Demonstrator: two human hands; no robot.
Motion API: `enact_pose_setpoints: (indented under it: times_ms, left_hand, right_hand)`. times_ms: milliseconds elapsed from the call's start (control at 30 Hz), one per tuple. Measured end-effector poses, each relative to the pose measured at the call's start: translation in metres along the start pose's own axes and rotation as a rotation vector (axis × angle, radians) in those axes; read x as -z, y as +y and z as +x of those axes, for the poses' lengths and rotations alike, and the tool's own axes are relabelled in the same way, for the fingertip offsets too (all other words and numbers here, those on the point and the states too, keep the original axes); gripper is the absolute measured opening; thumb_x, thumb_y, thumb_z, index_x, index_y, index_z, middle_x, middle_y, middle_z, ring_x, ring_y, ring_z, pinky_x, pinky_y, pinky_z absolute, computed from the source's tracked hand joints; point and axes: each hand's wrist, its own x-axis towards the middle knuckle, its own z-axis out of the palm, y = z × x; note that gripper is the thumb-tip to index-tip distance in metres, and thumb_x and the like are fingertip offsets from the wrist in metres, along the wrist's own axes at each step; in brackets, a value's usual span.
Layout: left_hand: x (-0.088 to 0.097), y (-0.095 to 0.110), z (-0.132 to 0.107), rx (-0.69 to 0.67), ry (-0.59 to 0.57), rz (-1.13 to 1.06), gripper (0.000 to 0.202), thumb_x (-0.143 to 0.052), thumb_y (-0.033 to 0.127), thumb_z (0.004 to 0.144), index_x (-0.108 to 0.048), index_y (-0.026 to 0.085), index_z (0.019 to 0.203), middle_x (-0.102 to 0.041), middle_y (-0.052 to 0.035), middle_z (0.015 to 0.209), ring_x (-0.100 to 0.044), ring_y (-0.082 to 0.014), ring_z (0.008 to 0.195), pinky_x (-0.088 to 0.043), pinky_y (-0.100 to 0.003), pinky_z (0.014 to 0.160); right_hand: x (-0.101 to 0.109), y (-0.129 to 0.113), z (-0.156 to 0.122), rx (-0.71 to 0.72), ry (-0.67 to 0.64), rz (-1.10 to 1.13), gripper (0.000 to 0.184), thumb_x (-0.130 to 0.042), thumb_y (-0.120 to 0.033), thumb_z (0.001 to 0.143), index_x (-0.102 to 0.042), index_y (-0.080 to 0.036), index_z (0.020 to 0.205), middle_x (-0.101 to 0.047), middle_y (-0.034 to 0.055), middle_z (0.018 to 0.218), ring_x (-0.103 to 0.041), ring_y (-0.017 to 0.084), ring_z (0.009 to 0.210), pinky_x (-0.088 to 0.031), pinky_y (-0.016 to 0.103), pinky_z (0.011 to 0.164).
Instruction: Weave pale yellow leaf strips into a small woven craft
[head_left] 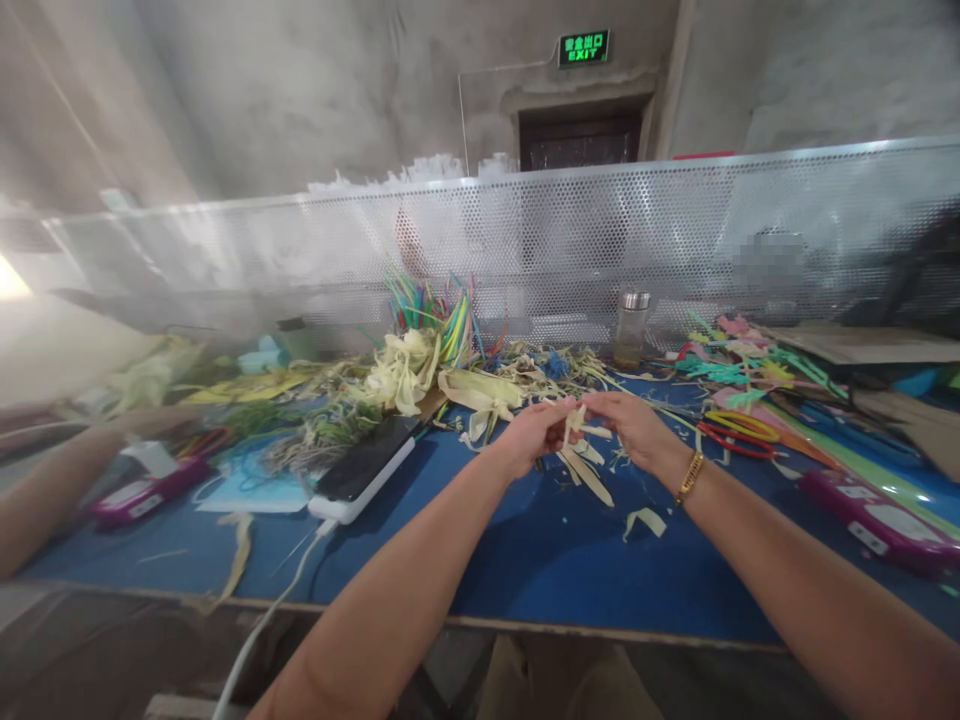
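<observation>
Both hands meet above the blue tabletop point(525, 575), close together, with fingers pinched. Between them is a pale strip of dried husk point(576, 420), knotted or folded, with ends sticking out to the right. My left hand point(536, 437) is closed on it from the left, its fingertips partly hidden. My right hand point(626, 425), with a gold bracelet on the wrist, pinches it from the other side. Below the hands hang or lie long husk pieces point(589, 475). A small loose husk scrap point(645, 522) rests nearer the table's front.
A phone on a white power bank point(367, 470) with a cable lies left. Behind stand husk bundles point(405, 372), coloured stems point(435, 310) and a glass jar point(631, 325). Yellow- and red-handled scissors point(739, 432) and a purple device point(877, 520) lie right. Another person's arm point(67, 480) reaches in left.
</observation>
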Motion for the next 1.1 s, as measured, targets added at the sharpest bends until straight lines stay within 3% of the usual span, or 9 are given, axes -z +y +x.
enact_pose_setpoints:
  times_ms: [133, 400, 800, 1000, 1100]
  left_hand:
    - [-0.002, 0.001, -0.001, 0.015, 0.054, 0.048, 0.036, -0.073, 0.047, 0.063, -0.067, 0.014, 0.074, -0.060, -0.0016, 0.068, -0.053, -0.0082, 0.059, -0.036, -0.021, 0.055]
    - [-0.003, 0.007, -0.004, -0.005, -0.045, 0.054, 0.025, -0.072, 0.038, 0.065, -0.066, 0.014, 0.072, -0.057, -0.0003, 0.063, -0.050, -0.0084, 0.057, -0.037, -0.023, 0.058]
    - [-0.002, 0.011, -0.004, 0.005, -0.076, 0.004, 0.021, -0.072, 0.032, 0.067, -0.064, 0.014, 0.072, -0.061, -0.0030, 0.064, -0.056, -0.0110, 0.061, -0.042, -0.026, 0.066]
    - [-0.004, 0.012, -0.008, -0.112, -0.292, -0.208, 0.024, -0.073, 0.017, 0.062, -0.065, 0.014, 0.084, -0.062, -0.0056, 0.084, -0.057, -0.0116, 0.076, -0.041, -0.023, 0.072]
    - [-0.005, 0.008, -0.005, -0.186, -0.171, -0.180, 0.027, -0.077, 0.019, 0.062, -0.065, 0.015, 0.086, -0.059, -0.0011, 0.076, -0.052, -0.0075, 0.067, -0.038, -0.020, 0.064]
  right_hand:
    - [-0.005, 0.002, -0.002, 0.092, 0.012, -0.036, 0.026, -0.076, -0.043, 0.061, -0.069, -0.020, 0.071, -0.066, 0.0009, 0.072, -0.056, 0.015, 0.073, -0.040, 0.031, 0.076]
    - [-0.003, -0.001, 0.002, 0.234, 0.162, -0.091, 0.030, -0.074, -0.048, 0.060, -0.066, -0.020, 0.065, -0.062, 0.0004, 0.068, -0.054, 0.015, 0.069, -0.041, 0.031, 0.074]
    - [-0.006, -0.001, 0.001, 0.261, 0.269, -0.102, 0.031, -0.072, -0.050, 0.063, -0.063, -0.020, 0.063, -0.058, -0.0013, 0.063, -0.047, 0.013, 0.062, -0.039, 0.029, 0.065]
    - [-0.002, 0.005, 0.004, 0.210, 0.355, 0.069, 0.033, -0.072, -0.050, 0.065, -0.057, -0.020, 0.062, -0.051, -0.0043, 0.055, -0.041, 0.010, 0.052, -0.034, 0.027, 0.054]
    - [-0.006, 0.005, 0.002, 0.232, 0.359, 0.105, 0.035, -0.073, -0.051, 0.063, -0.055, -0.020, 0.060, -0.050, -0.0046, 0.056, -0.040, 0.010, 0.052, -0.033, 0.027, 0.054]
